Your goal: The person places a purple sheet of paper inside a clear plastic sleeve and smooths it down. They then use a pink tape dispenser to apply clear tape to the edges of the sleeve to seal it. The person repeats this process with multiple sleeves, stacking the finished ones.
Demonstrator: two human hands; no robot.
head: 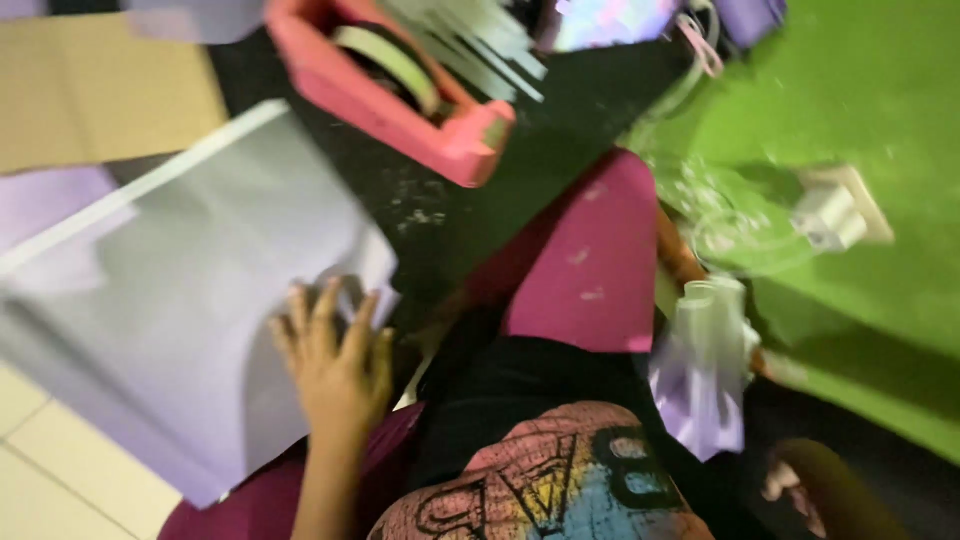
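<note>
While left hand [335,365] presses lilac sheet [170,300], right hand hidden, view blurred.

Pale floor tiles [40,450], green wall [860,90]

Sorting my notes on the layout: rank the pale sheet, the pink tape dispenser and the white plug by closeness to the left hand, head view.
1. Pale sheet, under the left hand.
2. Pink tape dispenser, up top, middle.
3. White plug, far right on the green sheet.
</note>
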